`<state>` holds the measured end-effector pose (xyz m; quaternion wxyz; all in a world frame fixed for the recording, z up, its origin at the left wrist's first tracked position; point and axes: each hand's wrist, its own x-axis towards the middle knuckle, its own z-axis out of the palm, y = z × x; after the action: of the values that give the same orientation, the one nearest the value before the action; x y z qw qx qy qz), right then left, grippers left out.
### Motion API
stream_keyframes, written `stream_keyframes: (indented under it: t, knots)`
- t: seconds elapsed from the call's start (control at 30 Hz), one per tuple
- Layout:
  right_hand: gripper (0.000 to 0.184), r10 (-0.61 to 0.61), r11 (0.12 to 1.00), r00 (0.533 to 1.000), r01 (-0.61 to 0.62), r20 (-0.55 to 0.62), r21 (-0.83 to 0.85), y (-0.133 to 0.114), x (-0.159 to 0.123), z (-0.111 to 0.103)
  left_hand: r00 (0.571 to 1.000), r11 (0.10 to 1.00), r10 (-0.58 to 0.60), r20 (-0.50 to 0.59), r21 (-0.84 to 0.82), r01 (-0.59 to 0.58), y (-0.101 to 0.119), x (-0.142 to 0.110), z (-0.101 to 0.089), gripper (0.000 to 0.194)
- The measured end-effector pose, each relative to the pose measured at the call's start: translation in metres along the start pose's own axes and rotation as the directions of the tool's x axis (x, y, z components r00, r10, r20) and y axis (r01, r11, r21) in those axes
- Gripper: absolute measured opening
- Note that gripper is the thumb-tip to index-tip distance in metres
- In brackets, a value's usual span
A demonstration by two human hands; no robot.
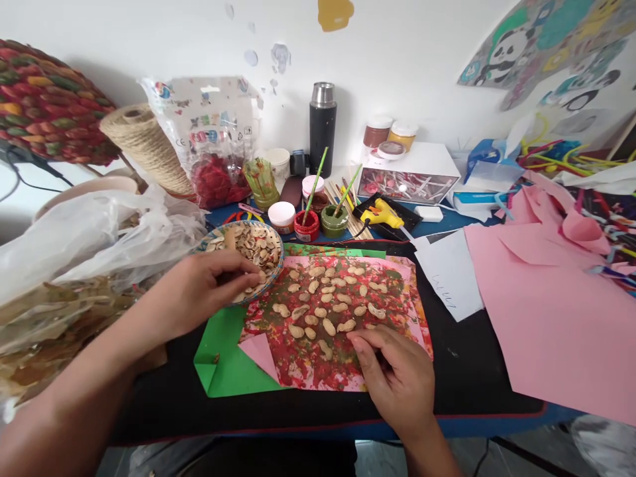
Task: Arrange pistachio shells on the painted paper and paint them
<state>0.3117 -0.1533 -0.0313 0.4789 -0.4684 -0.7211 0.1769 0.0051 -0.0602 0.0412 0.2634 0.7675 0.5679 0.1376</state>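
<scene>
Around the peanuts [328, 326] at our dial's centre, we see a plastic bag [106, 242] at nine o'clock. Our left hand [203, 291] reaches over the bowl [281, 257] of shells [263, 253] at ten, its grip pinched closed; we cannot tell whether it holds anything. The peanuts lie spread on the paint-blotched sheet [303, 361], with paint jars [307, 228] at twelve. Our right hand [400, 377], at four to five, has its fingertips together by the lower peanuts. Pink paper [551, 318] covers the surface [467, 374] at three.
</scene>
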Motion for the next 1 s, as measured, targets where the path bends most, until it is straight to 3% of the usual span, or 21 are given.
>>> stream_keyframes:
  t: [0.1,0.3,0.43,0.67,0.87,1.0]
  knots:
    - [0.020,-0.002,1.000,1.000,0.002,-0.008,-0.021,0.000,0.001,-0.001,0.991,1.000,-0.004,0.133,-0.001,0.004,0.021,-0.001,0.017,0.041]
    - [0.023,0.002,1.000,1.000,-0.002,0.000,-0.006,0.000,0.001,-0.001,0.985,0.987,-0.058,0.160,0.160,0.032,0.036,0.009,0.045,0.035]
    - [0.021,0.003,1.000,1.000,-0.003,-0.001,-0.004,0.001,0.000,0.000,0.979,0.950,-0.097,0.179,0.311,0.038,0.037,0.009,0.049,0.034]
    - [0.020,0.009,1.000,1.000,-0.009,0.014,0.025,0.003,-0.001,0.000,0.981,0.804,-0.144,0.127,0.594,0.041,0.045,0.008,0.052,0.039]
    - [0.020,0.008,1.000,1.000,-0.008,0.005,0.022,0.002,-0.001,0.000,0.989,0.792,-0.102,0.110,0.611,0.014,0.048,0.001,0.048,0.032]
    - [0.020,0.003,1.000,1.000,-0.003,0.005,0.014,0.001,0.000,0.000,0.984,0.803,-0.056,0.168,0.593,-0.055,0.047,0.000,0.052,0.029]
